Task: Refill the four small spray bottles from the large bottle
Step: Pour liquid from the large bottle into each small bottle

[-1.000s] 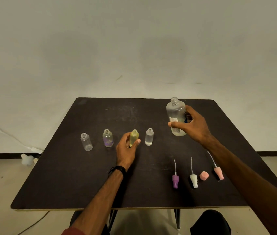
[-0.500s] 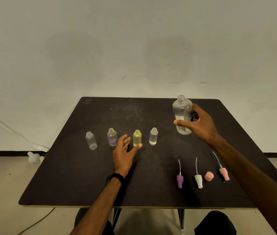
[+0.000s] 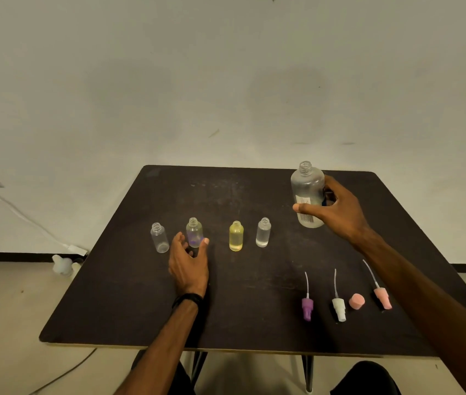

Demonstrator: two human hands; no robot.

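Four small uncapped bottles stand in a row on the black table [image 3: 248, 323]: a clear one [image 3: 159, 238], a purple-tinted one [image 3: 194, 230], a yellow one [image 3: 236, 236] and a clear one with a little liquid [image 3: 263, 232]. My left hand [image 3: 189, 263] is open, its fingers spread around the base of the purple-tinted bottle, thumb on its right side. My right hand [image 3: 333, 209] grips the large clear uncapped bottle [image 3: 307, 192], upright at the back right. A purple spray head [image 3: 307, 307], a white one [image 3: 339, 309] and a pink one [image 3: 382, 297] lie near the front right.
A pink cap [image 3: 356, 301] lies between the white and pink spray heads. A white cable [image 3: 26, 220] runs from a wall socket down to the floor at the left, beside a white object [image 3: 62, 265]. My knees show under the table's front edge.
My left hand let go of the yellow bottle and moved left to the purple-tinted bottle. My right hand kept its hold on the large bottle.
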